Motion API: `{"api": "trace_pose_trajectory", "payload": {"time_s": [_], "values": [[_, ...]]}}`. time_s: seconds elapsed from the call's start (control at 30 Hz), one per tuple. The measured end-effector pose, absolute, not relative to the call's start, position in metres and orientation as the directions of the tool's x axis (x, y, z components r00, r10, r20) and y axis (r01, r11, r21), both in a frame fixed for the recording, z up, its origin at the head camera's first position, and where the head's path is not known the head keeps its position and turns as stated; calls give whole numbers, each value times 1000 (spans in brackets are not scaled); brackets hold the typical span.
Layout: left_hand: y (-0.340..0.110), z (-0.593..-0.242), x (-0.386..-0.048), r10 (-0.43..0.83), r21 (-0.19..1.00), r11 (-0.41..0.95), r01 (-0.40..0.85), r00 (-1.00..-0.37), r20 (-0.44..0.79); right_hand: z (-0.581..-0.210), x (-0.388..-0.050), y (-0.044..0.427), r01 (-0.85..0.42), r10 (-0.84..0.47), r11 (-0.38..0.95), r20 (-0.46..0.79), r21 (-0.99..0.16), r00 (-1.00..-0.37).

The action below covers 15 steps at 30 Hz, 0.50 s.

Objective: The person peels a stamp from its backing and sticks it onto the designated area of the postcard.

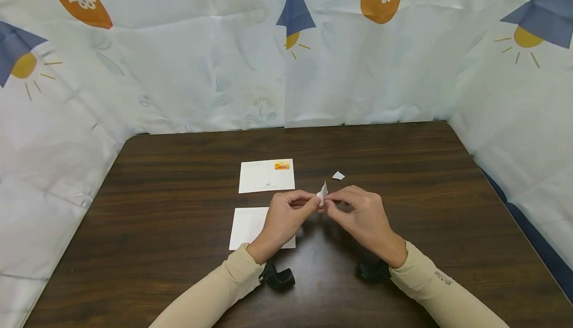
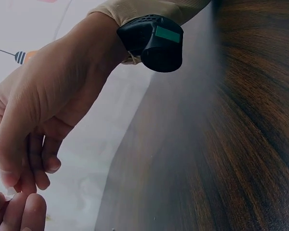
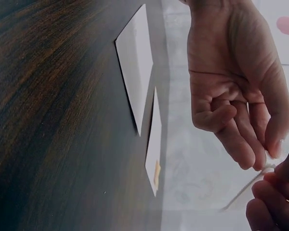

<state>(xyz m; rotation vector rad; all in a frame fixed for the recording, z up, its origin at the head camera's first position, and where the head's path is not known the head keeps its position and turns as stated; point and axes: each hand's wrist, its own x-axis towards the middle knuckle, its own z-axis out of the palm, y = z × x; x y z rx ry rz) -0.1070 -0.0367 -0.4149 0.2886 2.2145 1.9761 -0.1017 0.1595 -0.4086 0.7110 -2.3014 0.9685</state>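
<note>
Between the two hands is a small, bent white piece of paper (image 1: 322, 194). My left hand (image 1: 286, 218) pinches its left side with thumb and fingers. My right hand (image 1: 362, 216) meets its right edge with thumb and forefinger, the tips close to those of the left. In the right wrist view, the left hand (image 3: 236, 77) shows its palm, and the paper (image 3: 248, 187) appears as a thin strip seen nearly edge-on. The left wrist view shows the right hand (image 2: 53, 91) from the side; fingertips hide most of the paper there.
A postcard with an orange-yellow stamp (image 1: 266, 176) lies left of the hands. Nearer lies a second postcard (image 1: 246, 226), partly covered by the left hand. A small white scrap (image 1: 338, 175) lies beyond the right hand on the dark wooden table (image 1: 179, 168). Patterned white sheeting (image 1: 179, 79) surrounds the table.
</note>
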Motion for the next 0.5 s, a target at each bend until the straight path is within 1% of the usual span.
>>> {"api": "trace_pose_trajectory", "payload": {"time_s": [0.17, 0.4, 0.5], "values": [[-37, -415, -107, 247, 994, 105, 42, -969, 15, -408, -102, 159, -665, -269, 585, 662, -464, -699], [-38, -414, -106, 237, 993, 109, 46, -971, 19, -408, -104, 156, -704, -275, 550, 698, -450, -661], [-38, -413, -105, 239, 993, 109, 43, -971, 16, -407, -104, 156, -705, -274, 546, 699, -452, -660]]}}
